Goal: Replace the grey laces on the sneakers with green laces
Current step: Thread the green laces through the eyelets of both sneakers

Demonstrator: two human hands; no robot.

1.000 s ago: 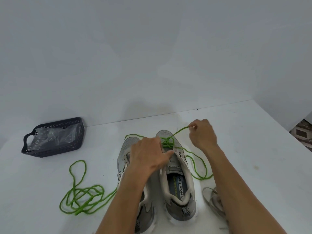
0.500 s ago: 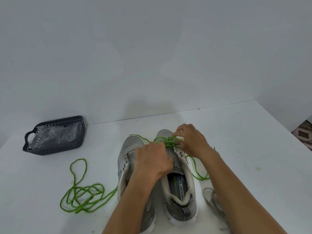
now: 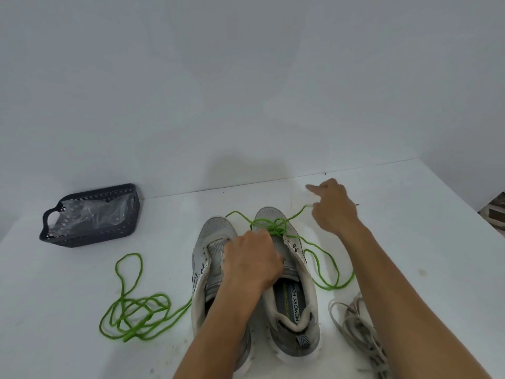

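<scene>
Two grey sneakers stand side by side on the white table, toes away from me. The right sneaker has a green lace threaded through its front eyelets, its ends trailing left and right. My left hand rests curled on the tongue and grips the sneaker. My right hand is raised beyond the toe, pinching one green lace end taut, forefinger pointing out. The left sneaker has no lace in its eyelets. A second green lace lies in loops to the left. The grey laces lie heaped at the right, under my forearm.
A dark plastic basket holding a clear plastic bag stands at the back left by the wall. The table's right edge runs diagonally, with floor beyond it. The wall rises right behind the table.
My right hand went down to the knot at the toe, then pulled up and to the right with the lace end, drawing it taut. My left hand stayed on the sneaker.
</scene>
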